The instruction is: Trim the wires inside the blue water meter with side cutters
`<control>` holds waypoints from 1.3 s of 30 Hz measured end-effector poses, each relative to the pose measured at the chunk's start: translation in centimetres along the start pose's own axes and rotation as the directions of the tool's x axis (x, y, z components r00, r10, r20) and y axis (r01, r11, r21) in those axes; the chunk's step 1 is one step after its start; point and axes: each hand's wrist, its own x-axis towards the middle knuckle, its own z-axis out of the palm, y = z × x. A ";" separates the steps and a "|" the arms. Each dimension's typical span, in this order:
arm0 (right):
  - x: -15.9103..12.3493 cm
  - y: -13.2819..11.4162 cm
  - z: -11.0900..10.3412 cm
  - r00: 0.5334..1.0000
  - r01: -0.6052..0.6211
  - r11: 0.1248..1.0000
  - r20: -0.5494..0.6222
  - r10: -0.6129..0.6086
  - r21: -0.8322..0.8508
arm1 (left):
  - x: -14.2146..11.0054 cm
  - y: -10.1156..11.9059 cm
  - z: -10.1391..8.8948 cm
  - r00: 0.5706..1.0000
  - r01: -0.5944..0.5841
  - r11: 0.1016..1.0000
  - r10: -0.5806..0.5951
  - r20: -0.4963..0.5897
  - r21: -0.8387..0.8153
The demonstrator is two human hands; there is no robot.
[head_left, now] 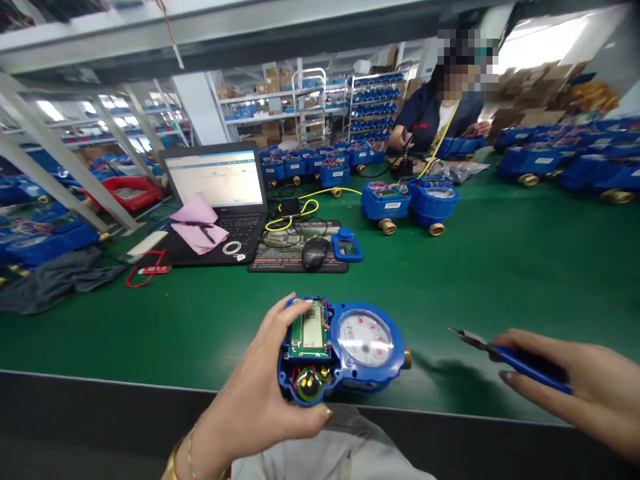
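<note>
My left hand (260,380) grips a blue water meter (345,383) at the near edge of the green bench, thumb and fingers around its electronics end. That end lies uncovered, showing a green circuit board (299,341) with a small display and a round part with wires below it. A clear round window covers the dial (365,339), and a brass fitting (407,359) sticks out on the right. Off to the right, apart from the meter, my right hand (565,380) is closed on blue-handled pliers (530,367), whose metal jaws point left.
Beyond the meter lie a black mouse (315,254), a blue plastic cover (347,246) and a laptop (215,193) with pink cloth on it. Two blue meters (385,203) stand farther back. A co-worker (425,120) sits across the bench. More meters (535,163) crowd the right.
</note>
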 end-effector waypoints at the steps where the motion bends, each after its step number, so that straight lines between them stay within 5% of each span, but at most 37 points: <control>1: 0.6 0.5 0.3 0.996 -0.023 0.999 0.089 0.026 -0.031 | 0.0 0.2 -0.2 1.000 0.018 1.000 -0.018 0.015 0.016; 3: 1.9 1.4 1.2 0.985 -0.039 0.991 0.162 0.060 -0.132 | 0.0 0.6 -0.6 0.999 0.041 0.998 -0.042 0.022 0.040; 7: 4.6 1.5 3.4 0.993 0.116 0.956 0.013 -0.117 -0.270 | 0.2 1.6 -1.0 0.999 0.049 0.994 -0.049 0.004 0.102; 10: 6.1 -1.6 3.9 0.951 0.296 0.955 -0.080 -0.297 -0.022 | 0.3 2.2 -0.9 0.998 0.063 0.989 -0.065 0.008 0.135; 14: 7.8 -8.2 3.7 0.885 0.458 0.807 -0.106 -0.453 0.372 | 0.5 2.4 -0.5 0.998 0.065 0.983 -0.066 -0.001 0.174; 18: 8.9 -12.0 4.5 0.790 0.585 0.670 -0.135 -0.598 0.458 | 0.6 2.2 -0.3 0.998 0.058 0.981 -0.056 -0.015 0.183; 39: 9.1 -12.3 5.2 0.796 0.569 0.644 -0.144 -0.588 0.512 | 0.9 2.6 -0.1 0.999 0.032 0.972 -0.028 -0.022 0.233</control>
